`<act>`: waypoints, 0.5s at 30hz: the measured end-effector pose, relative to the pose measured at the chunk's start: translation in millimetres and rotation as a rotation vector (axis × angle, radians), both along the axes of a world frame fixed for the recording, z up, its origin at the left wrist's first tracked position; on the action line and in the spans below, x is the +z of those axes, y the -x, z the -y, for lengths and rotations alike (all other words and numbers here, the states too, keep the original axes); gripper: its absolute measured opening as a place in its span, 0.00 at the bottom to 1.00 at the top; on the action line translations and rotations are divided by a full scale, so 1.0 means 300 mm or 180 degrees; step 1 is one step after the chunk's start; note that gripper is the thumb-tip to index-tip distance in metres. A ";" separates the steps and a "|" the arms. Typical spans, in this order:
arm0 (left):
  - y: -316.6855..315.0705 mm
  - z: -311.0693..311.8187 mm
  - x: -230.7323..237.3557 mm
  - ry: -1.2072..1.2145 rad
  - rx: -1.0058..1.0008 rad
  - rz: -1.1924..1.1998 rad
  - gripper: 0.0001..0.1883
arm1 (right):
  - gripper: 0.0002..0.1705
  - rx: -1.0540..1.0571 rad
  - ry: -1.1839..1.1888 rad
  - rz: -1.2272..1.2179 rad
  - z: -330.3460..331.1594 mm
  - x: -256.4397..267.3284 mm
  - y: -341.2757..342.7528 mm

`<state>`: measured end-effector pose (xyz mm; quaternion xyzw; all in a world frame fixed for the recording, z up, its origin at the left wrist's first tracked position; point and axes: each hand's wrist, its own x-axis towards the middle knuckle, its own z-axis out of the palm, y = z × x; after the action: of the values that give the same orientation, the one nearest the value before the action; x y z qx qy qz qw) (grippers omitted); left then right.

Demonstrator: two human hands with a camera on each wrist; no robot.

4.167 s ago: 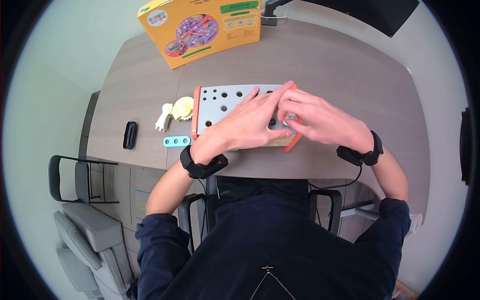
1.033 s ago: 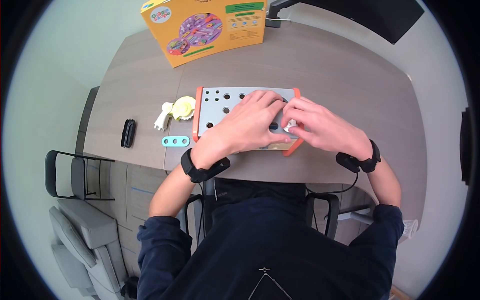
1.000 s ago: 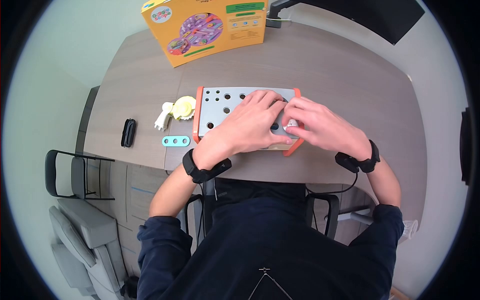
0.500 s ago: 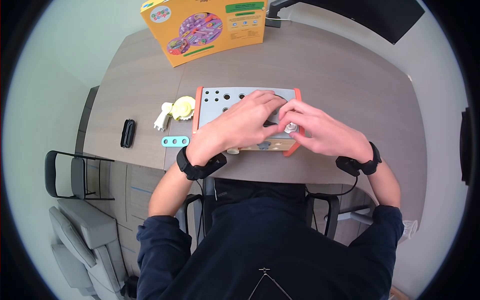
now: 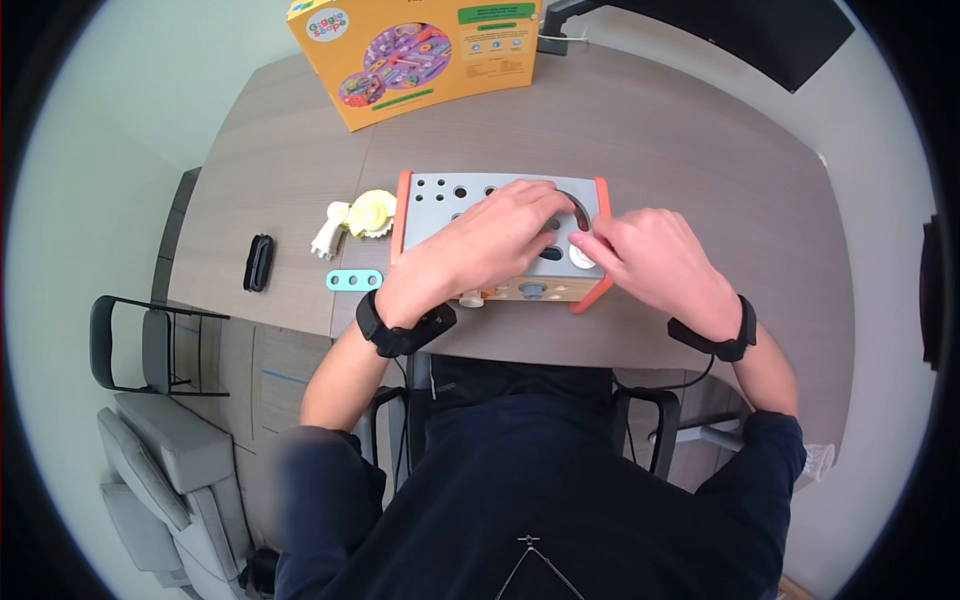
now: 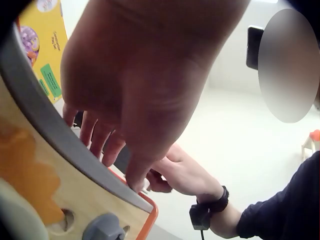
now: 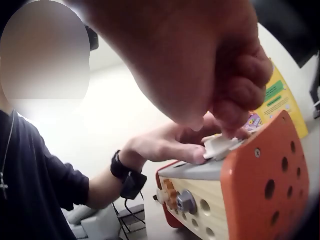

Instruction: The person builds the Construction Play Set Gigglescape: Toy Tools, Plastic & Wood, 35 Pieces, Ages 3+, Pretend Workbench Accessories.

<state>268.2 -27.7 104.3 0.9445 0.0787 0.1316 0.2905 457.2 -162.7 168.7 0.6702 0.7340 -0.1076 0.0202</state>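
Observation:
In the head view, a toy workbench with a grey holed top (image 5: 432, 215) and orange end panels stands on the table. A white round piece (image 5: 582, 256) sits on the top near its right end. My right hand (image 5: 665, 260) is beside it, fingers curled into the palm. Its thumb points at the white piece, and in the right wrist view the curled fingers hang just over that piece (image 7: 218, 146). My left hand (image 5: 490, 235) rests across the top with fingers extended. In the right wrist view its thumb tip (image 7: 198, 154) is right at the white piece.
Left of the workbench lie a pale yellow and white toy piece (image 5: 370, 213) and a turquoise three-hole strip (image 5: 354, 281). A black case (image 5: 259, 263) is farther left. The yellow product box (image 5: 430, 65) and a monitor (image 5: 770, 35) stand at the back.
My right hand has gone from pinching the white piece to a curled fist beside it, uncovering it. My left hand has shifted slightly back, showing more of the wooden front.

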 end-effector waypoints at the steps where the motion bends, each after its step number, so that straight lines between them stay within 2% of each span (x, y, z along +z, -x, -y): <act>1: 0.003 -0.005 0.004 0.0113 -0.0012 -0.0043 0.28 | 0.13 0.0233 -0.0434 -0.0398 0.017 -0.020 -0.024; 2: 0.002 -0.002 0.006 0.0060 0.0018 -0.0031 0.29 | 0.11 0.0464 -0.0868 -0.0795 0.027 -0.030 -0.038; 5: -0.007 0.038 0.012 -0.0084 0.0185 -0.0005 0.31 | 0.07 0.0911 -0.0664 -0.1731 0.036 -0.036 -0.040; 8: -0.021 0.076 0.042 -0.0211 0.0411 -0.0055 0.33 | 0.08 0.0962 -0.0635 -0.1436 0.030 -0.071 -0.046; 11: -0.039 0.077 0.054 -0.0345 0.0427 -0.0191 0.35 | 0.09 0.0659 -0.0995 -0.1161 0.025 -0.085 -0.033; 13: -0.046 0.073 0.047 -0.0487 0.0459 -0.0224 0.36 | 0.12 0.0285 -0.0738 -0.0546 0.020 -0.107 -0.026; 15: -0.034 0.059 0.050 -0.0213 0.0351 -0.0126 0.35 | 0.14 0.0082 -0.0524 -0.0111 0.017 -0.108 -0.029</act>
<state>278.5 -45.5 119.3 0.9503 0.1318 0.1313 0.2495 465.8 -167.7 136.1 0.6582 0.7492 -0.0583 -0.0463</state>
